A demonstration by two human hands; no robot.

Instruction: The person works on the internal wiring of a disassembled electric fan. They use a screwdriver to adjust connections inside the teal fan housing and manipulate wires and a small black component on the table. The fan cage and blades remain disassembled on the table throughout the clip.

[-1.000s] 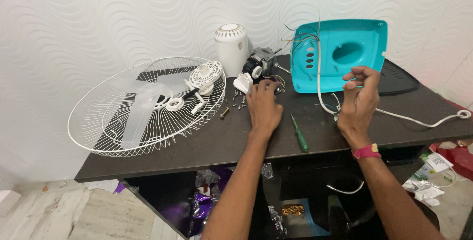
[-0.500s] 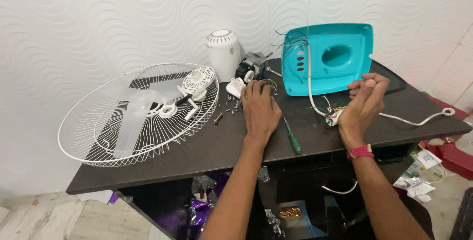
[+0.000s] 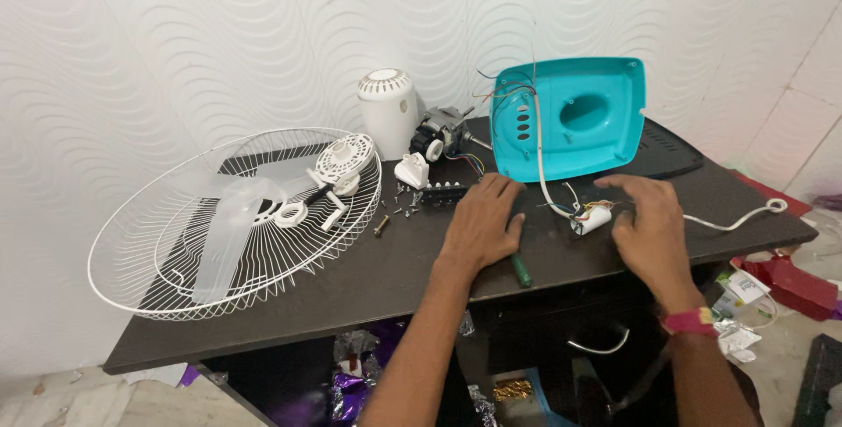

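Bare tabletop [image 3: 281,300] nearside — grille [image 3: 237,217], teal housing [image 3: 570,120] behind.

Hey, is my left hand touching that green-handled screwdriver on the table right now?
Touching. The head view shows the left hand lying flat on the dark table with its heel over the green-handled screwdriver, whose handle end pokes out from under the palm.

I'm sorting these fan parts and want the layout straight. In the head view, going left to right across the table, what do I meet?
White wire fan guard → white motor cover → left hand → teal housing → right hand → white cord's end loop.
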